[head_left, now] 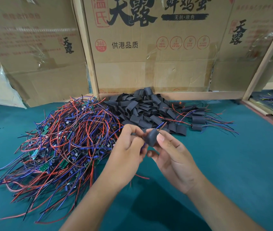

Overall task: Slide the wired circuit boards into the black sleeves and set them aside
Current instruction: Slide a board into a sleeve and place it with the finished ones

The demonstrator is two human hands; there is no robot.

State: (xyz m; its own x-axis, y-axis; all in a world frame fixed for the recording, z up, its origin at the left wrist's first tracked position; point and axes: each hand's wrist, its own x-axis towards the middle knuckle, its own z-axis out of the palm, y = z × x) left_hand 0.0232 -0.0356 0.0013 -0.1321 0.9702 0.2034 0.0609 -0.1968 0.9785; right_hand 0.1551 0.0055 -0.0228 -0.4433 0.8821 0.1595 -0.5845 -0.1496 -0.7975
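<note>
Black sleeve (151,136) pinched in my right hand (170,155), left hand (129,147) feeding wires through, just a few finished sleeved boards (197,120) far right on the bench (232,164), big wired-board heap (62,140) left to go.

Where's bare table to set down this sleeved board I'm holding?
Bare green table lies right of your right hand, in front of the finished sleeved boards. Crowded: the wired circuit boards on the left and the black sleeves behind your hands.

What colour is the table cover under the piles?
Teal green; the table cover shows plainly in the head view.
</note>
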